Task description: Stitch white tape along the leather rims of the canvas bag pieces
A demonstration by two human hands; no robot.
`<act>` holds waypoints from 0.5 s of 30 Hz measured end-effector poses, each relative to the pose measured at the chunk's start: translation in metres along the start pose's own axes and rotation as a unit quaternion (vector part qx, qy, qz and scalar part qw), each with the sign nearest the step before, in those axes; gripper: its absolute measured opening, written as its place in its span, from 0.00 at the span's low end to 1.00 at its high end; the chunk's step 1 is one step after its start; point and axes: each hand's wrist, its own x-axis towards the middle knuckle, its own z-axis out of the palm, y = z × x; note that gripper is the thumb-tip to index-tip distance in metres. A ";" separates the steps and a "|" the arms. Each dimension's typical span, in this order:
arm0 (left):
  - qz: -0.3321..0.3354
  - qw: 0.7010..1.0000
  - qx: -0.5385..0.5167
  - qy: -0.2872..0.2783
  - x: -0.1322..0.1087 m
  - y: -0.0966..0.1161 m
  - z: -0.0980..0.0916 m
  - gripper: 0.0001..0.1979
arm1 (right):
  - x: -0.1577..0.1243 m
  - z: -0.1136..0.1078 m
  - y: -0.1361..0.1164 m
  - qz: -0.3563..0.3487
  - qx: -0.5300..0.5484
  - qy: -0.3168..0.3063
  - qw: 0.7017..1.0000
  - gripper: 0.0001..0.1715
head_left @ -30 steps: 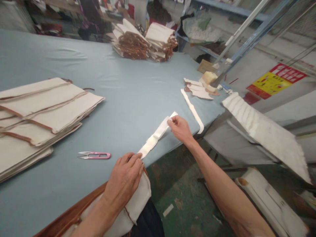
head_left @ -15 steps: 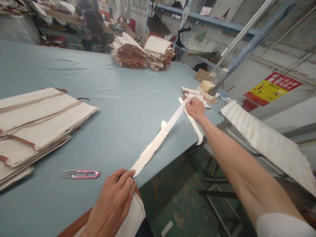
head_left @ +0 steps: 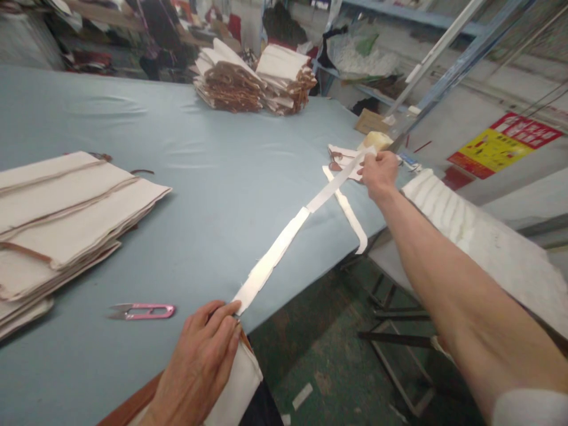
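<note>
My right hand pinches the far end of a thin white tape and holds it raised over the table. The tape runs down to a cream fabric strip with frayed edges, stretched along the table edge. My left hand is closed over the near end of that strip, fingers pressed together. Under and beside this hand hangs a cream fabric piece with brown trim, partly hidden. Another white strip lies below my right hand, its end bent at the table edge.
Pink-handled thread snips lie left of my left hand. Stacked cream fabric panels are at the left, brown-edged bundles at the back. A yellowish block and small cut pieces sit at the far right corner. A person is behind the table.
My right hand has moved away and to the right, drawing the tape with it. A small curled end beside the strip no longer shows. My left hand stays nearly in place.
</note>
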 end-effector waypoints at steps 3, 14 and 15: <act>-0.003 1.000 -0.006 -0.004 -0.001 0.000 -0.001 0.08 | 0.000 -0.004 -0.024 0.046 0.065 0.029 0.996 0.21; -0.019 0.999 -0.021 0.018 -0.002 0.003 -0.003 0.11 | 0.021 -0.073 -0.073 0.075 0.166 0.098 0.978 0.19; -0.020 0.999 -0.019 0.023 -0.002 0.003 -0.003 0.11 | 0.022 -0.075 -0.071 0.040 0.162 0.108 0.980 0.20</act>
